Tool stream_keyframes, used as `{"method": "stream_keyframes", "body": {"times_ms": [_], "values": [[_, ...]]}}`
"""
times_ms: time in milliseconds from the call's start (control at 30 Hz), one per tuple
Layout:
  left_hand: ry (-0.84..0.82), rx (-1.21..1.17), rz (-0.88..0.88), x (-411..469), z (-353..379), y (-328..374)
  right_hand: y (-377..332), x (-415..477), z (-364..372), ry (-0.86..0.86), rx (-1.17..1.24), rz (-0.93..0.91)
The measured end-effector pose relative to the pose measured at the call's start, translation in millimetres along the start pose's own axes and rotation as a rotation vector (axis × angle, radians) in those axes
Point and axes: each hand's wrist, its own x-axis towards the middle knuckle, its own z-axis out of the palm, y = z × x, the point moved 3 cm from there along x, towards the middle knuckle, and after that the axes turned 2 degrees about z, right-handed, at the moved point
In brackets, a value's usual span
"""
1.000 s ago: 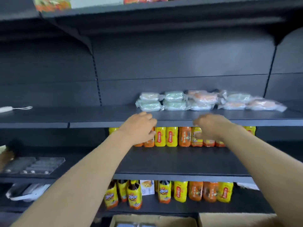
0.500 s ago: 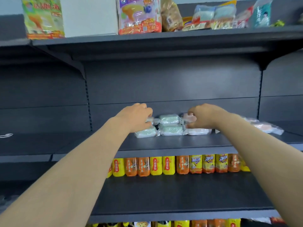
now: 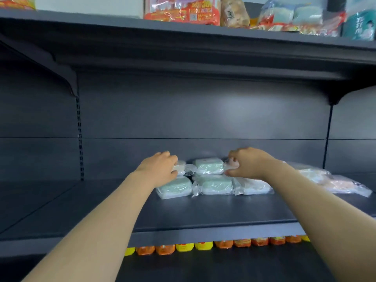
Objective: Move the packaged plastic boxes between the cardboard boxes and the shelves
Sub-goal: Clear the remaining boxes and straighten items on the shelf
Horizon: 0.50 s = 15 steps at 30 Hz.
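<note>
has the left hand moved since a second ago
Yes. The left hand was at the front edge of the shelf; it has reached back over the shelf and now rests on the rear packaged boxes.

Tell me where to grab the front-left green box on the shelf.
Take the front-left green box across its short sides, coming from the open shelf edge in front. It lies flat, lowest in its stack, with bare shelf on its left. The loose wrap would likely slip, so pinch the hard body, not the film.
</note>
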Motion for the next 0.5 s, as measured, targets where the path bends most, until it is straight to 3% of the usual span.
{"method": "stream_keyframes", "body": {"times_ms": [300,500], "values": [[-0.119,-0.052,-0.164,52,85,-24,23,59,77,-0.096,-0.035,0.021],[-0.199,-0.267,-0.45,77,131,-39,42,73,122,-0.127,0.063,0.055]]}}
